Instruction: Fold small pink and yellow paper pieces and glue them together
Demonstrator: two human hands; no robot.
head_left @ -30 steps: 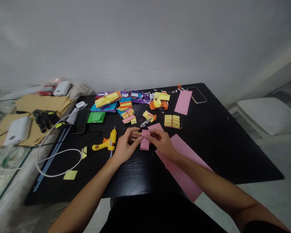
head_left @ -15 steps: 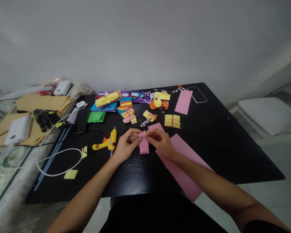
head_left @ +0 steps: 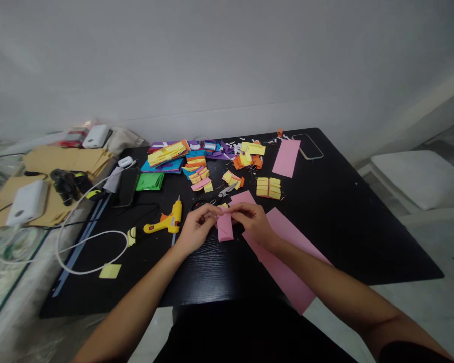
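Observation:
A small folded pink paper [head_left: 225,229] is held upright between my two hands, above the black table. My left hand [head_left: 200,224] is closed on its upper left edge. My right hand [head_left: 251,222] pinches the top right, and a bit of yellow shows between the fingertips. Just behind my hands lie scissors [head_left: 227,190], their handles partly hidden. Larger pink sheets [head_left: 287,257] lie under my right forearm. Left of my left hand rests a yellow glue gun [head_left: 168,219], its nozzle pointing away from me.
Folded yellow strips [head_left: 268,188], green papers [head_left: 150,181] and a stack of coloured paper [head_left: 168,154] lie toward the wall. A phone [head_left: 127,187], a looped white cable [head_left: 64,264] and a yellow slip [head_left: 110,271] are at left. Another phone-shaped item [head_left: 307,147] lies back right.
My fingers have shifted slightly along the top of the folded pink paper, with the left thumb now nearer its upper edge. Nothing else on the table has moved.

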